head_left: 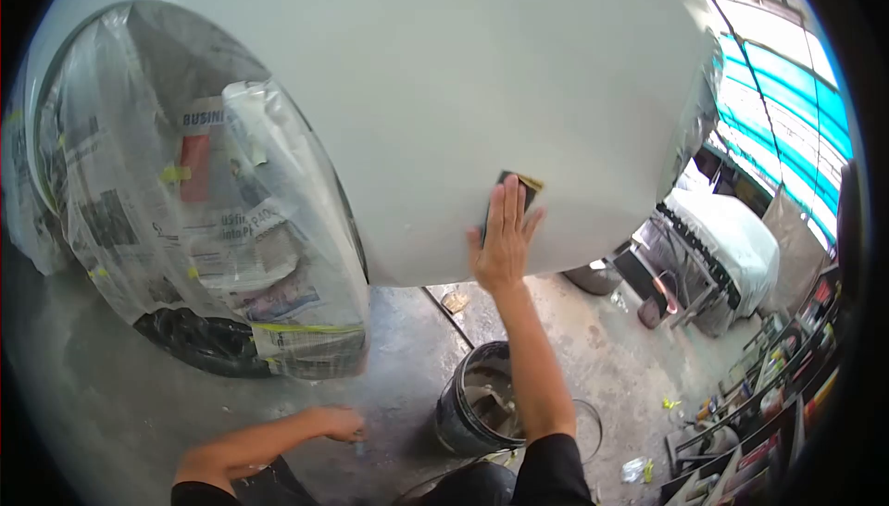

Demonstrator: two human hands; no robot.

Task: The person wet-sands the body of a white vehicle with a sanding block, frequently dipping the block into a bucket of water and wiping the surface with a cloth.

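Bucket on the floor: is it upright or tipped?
Upright: the black bucket stands on the concrete floor, its open top facing up towards the camera.

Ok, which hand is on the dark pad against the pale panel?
The right hand, its fingers stretched over the dark pad on the pale panel. The left hand is lower, apart from both pad and panel.

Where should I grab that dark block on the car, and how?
I'd take the dark block by its two long edges, thumb on one and fingers on the other. Come from the outer side, over its back, because its other face seems to lie against the pale panel. The right hand covers its middle now.
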